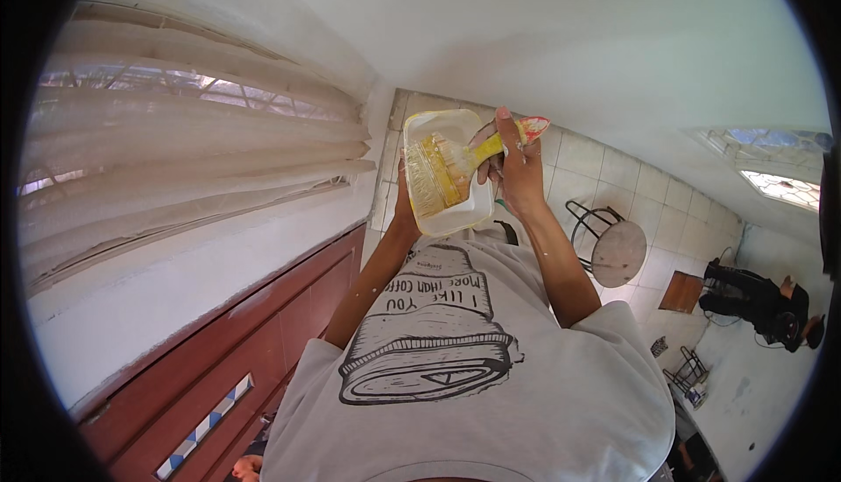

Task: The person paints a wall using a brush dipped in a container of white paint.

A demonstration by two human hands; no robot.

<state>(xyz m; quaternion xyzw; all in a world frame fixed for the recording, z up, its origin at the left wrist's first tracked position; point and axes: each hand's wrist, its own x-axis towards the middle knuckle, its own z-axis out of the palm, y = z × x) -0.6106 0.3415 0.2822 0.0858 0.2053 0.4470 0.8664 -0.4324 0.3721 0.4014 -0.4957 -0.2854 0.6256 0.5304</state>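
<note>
Between my hands is a white plastic tub with yellow paint marks on its rim. My left hand supports it from the left side, its fingers mostly hidden behind the tub. My right hand grips the handle of a wide paintbrush, yellow-stained with a red handle end. The brush lies across the opening of the tub, its pale bristles pointing left, close to the left rim. Some fingertips of my right hand bear whitish smears. How much the tub contains is hidden by the brush.
A round stool stands on the tiled floor to the right. Farther off, a person in dark clothes is near the far wall. At left are a curtained window and a red door; part of another person shows at the bottom.
</note>
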